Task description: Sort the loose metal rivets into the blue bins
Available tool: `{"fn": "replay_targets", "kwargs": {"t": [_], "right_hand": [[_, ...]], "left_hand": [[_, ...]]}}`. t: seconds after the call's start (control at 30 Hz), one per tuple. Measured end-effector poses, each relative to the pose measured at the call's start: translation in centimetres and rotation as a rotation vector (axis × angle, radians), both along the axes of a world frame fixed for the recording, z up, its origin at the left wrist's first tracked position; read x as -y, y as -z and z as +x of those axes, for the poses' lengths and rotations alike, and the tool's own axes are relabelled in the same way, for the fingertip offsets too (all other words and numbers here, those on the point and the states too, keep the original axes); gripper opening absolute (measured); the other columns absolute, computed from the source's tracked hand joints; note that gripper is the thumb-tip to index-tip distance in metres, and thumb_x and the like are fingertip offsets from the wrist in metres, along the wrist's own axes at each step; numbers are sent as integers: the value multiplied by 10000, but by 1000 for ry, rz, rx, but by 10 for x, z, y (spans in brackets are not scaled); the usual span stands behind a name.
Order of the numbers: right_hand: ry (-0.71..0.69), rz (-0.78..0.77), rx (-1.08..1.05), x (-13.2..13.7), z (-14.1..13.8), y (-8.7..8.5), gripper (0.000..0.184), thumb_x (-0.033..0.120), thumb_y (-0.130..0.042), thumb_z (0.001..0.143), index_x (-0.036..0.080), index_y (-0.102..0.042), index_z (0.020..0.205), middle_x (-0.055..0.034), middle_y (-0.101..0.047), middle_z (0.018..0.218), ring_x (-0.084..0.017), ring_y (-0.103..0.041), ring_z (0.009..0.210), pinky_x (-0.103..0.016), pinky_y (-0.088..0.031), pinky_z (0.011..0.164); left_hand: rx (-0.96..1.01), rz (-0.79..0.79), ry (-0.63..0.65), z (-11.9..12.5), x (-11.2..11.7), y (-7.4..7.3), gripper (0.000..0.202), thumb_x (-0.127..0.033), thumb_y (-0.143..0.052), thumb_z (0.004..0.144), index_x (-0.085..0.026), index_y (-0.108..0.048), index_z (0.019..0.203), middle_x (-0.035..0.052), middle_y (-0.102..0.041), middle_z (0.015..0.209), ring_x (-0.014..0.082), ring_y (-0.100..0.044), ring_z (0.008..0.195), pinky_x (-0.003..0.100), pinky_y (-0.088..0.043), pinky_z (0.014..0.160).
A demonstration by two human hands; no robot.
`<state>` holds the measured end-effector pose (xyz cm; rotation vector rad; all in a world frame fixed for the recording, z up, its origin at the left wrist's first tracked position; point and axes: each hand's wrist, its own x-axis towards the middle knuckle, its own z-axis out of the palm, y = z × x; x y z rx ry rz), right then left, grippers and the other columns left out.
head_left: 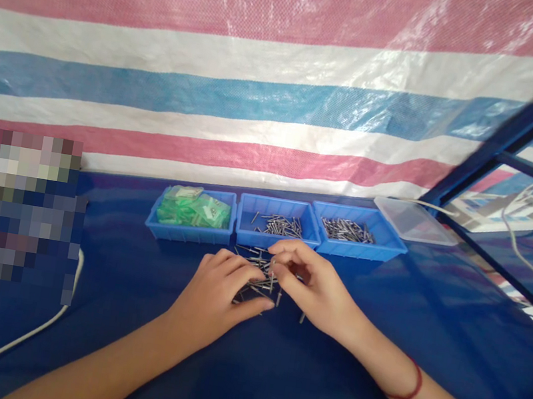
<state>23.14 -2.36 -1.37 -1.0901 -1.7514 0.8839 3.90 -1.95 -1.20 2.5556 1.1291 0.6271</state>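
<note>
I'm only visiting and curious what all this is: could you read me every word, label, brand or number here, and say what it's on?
No text can be read anywhere.
Green packets in the left blue bin: any print is too small and blurred to read.
Loose metal pins: no lettering visible.
Striped sheet: no lettering visible.

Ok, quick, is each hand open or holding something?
Left hand: open, thumb and forefinger apart, at the metal pins.
Right hand: partly curled; can't tell whether it grips one.

Three blue bins (190, 234), one clear lid (415, 222), one red wristband (420, 380); metal pins (261, 265), seemingly dozens, partly hidden.
</note>
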Motion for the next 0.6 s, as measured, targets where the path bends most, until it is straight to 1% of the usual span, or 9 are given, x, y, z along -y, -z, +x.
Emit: {"fn": "replay_targets", "kwargs": {"t": [0.07,0.13,0.2,0.27,0.33,0.43,0.5,0.6], "right_hand": [[12,-39,-90,2,-3,0,141,294,-518,890,193,-592,956,-31,-635,834,-147,-600,747,-283,-489,687],[18,-72,-160,4,-6,-2,160,330,-551,876,189,-622,903,-45,-658,861,-157,-619,778,-296,-506,719],[6,-118,-215,5,-9,-4,168,349,-588,856,187,-633,865,-43,-668,844,-151,-623,761,-290,-514,713],[-27,-185,-255,6,-10,-5,179,360,-607,846,183,-633,858,-34,-670,802,-136,-619,722,-269,-512,677],[-62,-257,-278,7,-10,-5,196,373,-610,848,180,-621,881,-32,-677,783,-125,-615,692,-250,-501,630],[-111,-328,-300,8,-11,-2,238,402,-594,860,176,-591,935,-50,-697,810,-127,-618,685,-246,-484,591],[-148,-343,-303,9,-11,-1,251,413,-578,871,175,-577,949,-59,-702,828,-129,-617,688,-250,-482,592],[-184,-325,-276,11,-12,-1,241,408,-544,893,173,-582,933,-56,-690,835,-125,-603,686,-251,-483,602]], "left_hand": [[31,-10,-4,3,4,0,212,-420,-619,847,-214,-622,896,9,-681,912,212,-560,887,339,-369,746],[83,-8,-38,5,6,-1,163,-366,-579,880,-207,-613,865,6,-676,850,192,-573,822,323,-377,717],[166,-19,-89,4,6,-1,132,-309,-536,907,-208,-611,867,2,-665,805,172,-580,773,306,-394,704],[271,-53,-139,3,6,-2,117,-285,-527,910,-207,-610,882,0,-660,798,157,-587,748,289,-415,702],[368,-90,-187,2,5,-3,102,-276,-536,902,-205,-609,890,-9,-656,781,141,-586,712,265,-432,682],[457,-114,-228,1,4,-3,84,-263,-552,886,-205,-613,887,-24,-646,731,126,-572,661,239,-441,638],[490,-119,-226,2,5,-4,80,-255,-559,878,-202,-617,861,-26,-643,721,122,-567,651,232,-444,631],[515,-131,-216,3,6,-5,79,-239,-564,870,-198,-616,827,-27,-641,724,117,-566,656,227,-446,640]]}}
